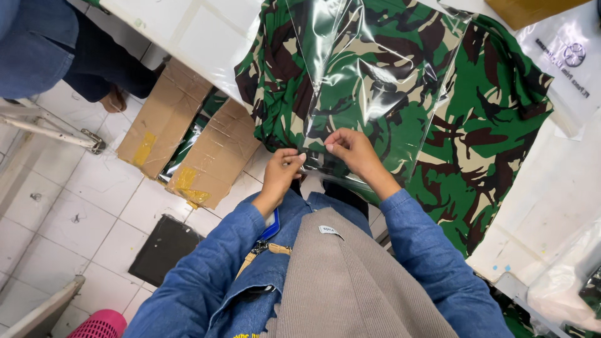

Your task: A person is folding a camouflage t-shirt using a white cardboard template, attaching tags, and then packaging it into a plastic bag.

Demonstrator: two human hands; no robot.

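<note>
A clear plastic bag holding a folded green, brown and tan camouflage garment lies on top of more camouflage cloth spread over a white table. My left hand and my right hand both pinch the near open edge of the bag, fingertips almost meeting at its mouth. Blue denim sleeves cover both my arms.
An open cardboard box with bagged camouflage items stands on the tiled floor left of the table. Another person's legs are at the upper left. A pink basket sits at the bottom left. More plastic bags lie at the right.
</note>
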